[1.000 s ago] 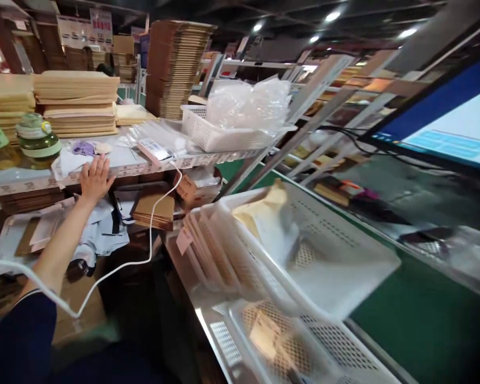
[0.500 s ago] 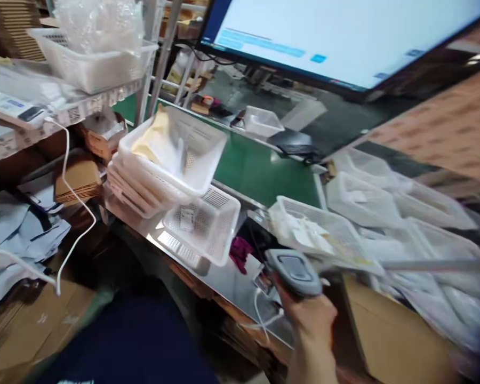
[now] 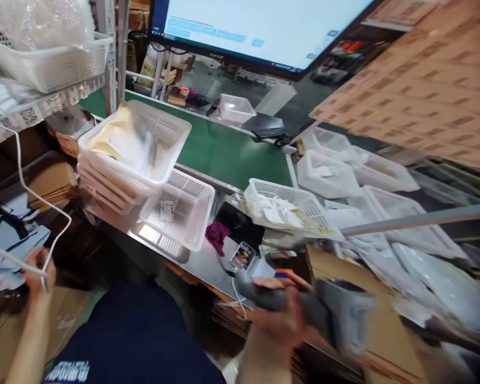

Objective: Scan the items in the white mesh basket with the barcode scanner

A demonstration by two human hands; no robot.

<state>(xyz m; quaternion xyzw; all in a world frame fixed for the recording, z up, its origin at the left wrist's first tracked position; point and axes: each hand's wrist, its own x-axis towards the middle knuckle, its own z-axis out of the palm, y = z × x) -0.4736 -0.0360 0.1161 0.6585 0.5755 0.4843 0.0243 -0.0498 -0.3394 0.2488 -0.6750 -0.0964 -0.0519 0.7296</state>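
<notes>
My right hand [image 3: 278, 317] is wrapped round the handle of a grey handheld barcode scanner [image 3: 304, 306], whose head is smeared by motion and points right. At the far left my left hand [image 3: 40, 269] has its fingers curled beside a white cable [image 3: 60, 240], which loops in front of it. Whether the hand grips the cable or something behind it is hidden. Grey-white plastic bags [image 3: 8, 250] lie in a pile next to that hand. On the metal bench, near the scanner, are a small picture card or phone [image 3: 243, 256] and a purple cloth [image 3: 217, 236].
Stacked white baskets [image 3: 134, 176] hold a yellow envelope. Another white basket [image 3: 178, 210] contains a small label. Papers fill a third basket [image 3: 288, 210]. A monitor [image 3: 244, 32] hangs above a green conveyor [image 3: 232, 152]. An open cardboard box [image 3: 360, 298] stands at the right.
My left hand has come into view beside the cable. My right hand has lowered and turned the scanner sideways, its head now to the right. The view has shifted right.
</notes>
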